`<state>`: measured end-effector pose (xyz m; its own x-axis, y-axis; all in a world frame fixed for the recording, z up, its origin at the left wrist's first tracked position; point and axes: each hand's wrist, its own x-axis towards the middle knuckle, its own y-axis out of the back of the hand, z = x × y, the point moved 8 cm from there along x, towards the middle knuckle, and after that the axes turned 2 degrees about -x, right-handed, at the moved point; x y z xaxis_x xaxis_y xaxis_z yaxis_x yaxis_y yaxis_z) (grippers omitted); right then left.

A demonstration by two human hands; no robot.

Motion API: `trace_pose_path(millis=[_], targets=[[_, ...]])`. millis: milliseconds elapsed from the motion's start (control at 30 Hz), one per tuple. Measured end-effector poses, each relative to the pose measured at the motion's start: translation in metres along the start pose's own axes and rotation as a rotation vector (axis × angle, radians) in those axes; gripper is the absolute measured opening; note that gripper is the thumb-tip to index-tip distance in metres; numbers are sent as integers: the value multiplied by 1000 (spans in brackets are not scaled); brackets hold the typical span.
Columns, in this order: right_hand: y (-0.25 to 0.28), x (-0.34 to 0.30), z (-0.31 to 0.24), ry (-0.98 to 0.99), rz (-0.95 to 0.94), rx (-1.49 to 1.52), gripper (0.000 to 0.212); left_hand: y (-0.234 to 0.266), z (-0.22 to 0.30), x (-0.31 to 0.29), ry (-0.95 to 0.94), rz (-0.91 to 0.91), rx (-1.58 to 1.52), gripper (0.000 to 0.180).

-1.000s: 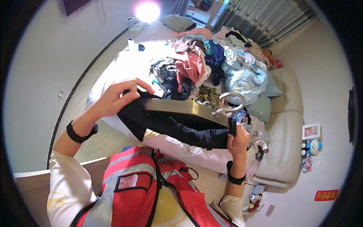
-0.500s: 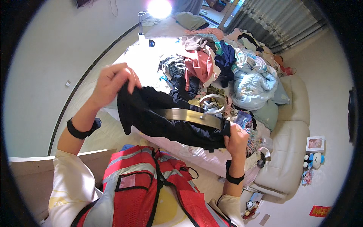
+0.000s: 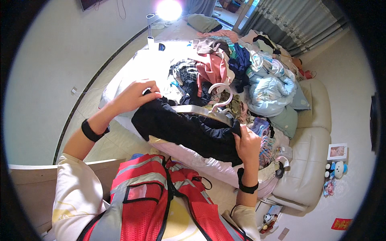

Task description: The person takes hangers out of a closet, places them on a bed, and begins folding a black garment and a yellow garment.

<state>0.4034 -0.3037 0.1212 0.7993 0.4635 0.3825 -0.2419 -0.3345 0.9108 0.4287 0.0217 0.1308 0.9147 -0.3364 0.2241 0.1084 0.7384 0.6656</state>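
A black garment (image 3: 185, 132) is stretched between my hands in front of my chest, above the near edge of the bed. My left hand (image 3: 136, 95) pinches its upper left corner, and my right hand (image 3: 248, 142) grips the right end. Along the garment's upper edge runs the pale metallic bar of a clothes hanger (image 3: 193, 109), partly covered by the black cloth. Its big rounded hook sticks up toward the pile behind. Whether my right fingers also touch the hanger's end is hidden.
Beyond lies a bed heaped with clothes (image 3: 211, 68) and a light-blue quilt (image 3: 267, 94). Several coloured hangers (image 3: 267, 148) lie at the bed's right corner, beside a cream sofa (image 3: 309, 148). A lit lamp (image 3: 169, 10) stands at the far left; a wooden board (image 3: 92, 166) is near my left elbow.
My left hand has moved right and the garment hangs lower, its front panel spread flatter. The hanger hook has turned more upright; the cloth covers the bar's right part.
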Motion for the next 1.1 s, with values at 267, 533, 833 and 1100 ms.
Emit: trace_pose_path(millis=[267,533,833,1100], targets=[[5,-10,10,-116,30,-57,27,-25,61,-21,-323,-64,286,50],[7,4,-18,-28,28,76,27,-54,111,-34,-726,210,740,28],[-3,3,-21,-39,5,21,27,-52,123,-27,-668,92,340,19],[3,0,-22,-53,51,41,27,-78,105,-33,-599,59,525,25]])
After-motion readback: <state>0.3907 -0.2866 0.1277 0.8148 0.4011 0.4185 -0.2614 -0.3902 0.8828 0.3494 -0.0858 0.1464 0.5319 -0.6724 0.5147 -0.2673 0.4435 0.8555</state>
